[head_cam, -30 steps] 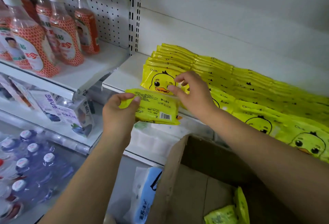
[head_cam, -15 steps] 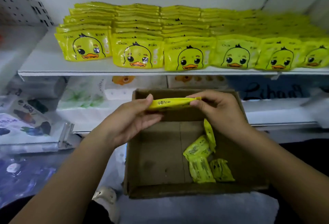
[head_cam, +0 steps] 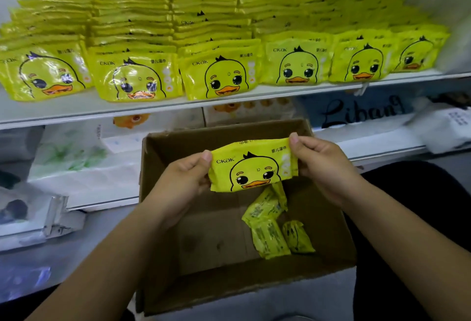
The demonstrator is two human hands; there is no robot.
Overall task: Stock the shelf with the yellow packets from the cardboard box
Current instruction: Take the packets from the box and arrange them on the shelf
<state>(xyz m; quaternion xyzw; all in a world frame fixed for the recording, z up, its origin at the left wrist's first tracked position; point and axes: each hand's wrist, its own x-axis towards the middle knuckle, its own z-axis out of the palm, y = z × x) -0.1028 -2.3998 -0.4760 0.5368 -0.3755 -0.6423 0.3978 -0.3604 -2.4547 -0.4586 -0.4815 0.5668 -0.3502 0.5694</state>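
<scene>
I have the yellow duck packet (head_cam: 254, 167) above the cardboard box (head_cam: 163, 157), printed face toward me. Each grip is closed on it: my left hand (head_cam: 183, 180) pinches its left end, my right hand (head_cam: 323, 165) its right. Loose packets (head_cam: 270, 234) lie in the box; the shelf (head_cam: 102, 111) above it carries stocked rows (head_cam: 219, 73).

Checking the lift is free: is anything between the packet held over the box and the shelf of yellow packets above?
Nothing visible blocks the way. The left hand and right hand pinch the held packet above the cardboard box; open air runs up to the shelf, though stocked packets fill its rows.
</scene>
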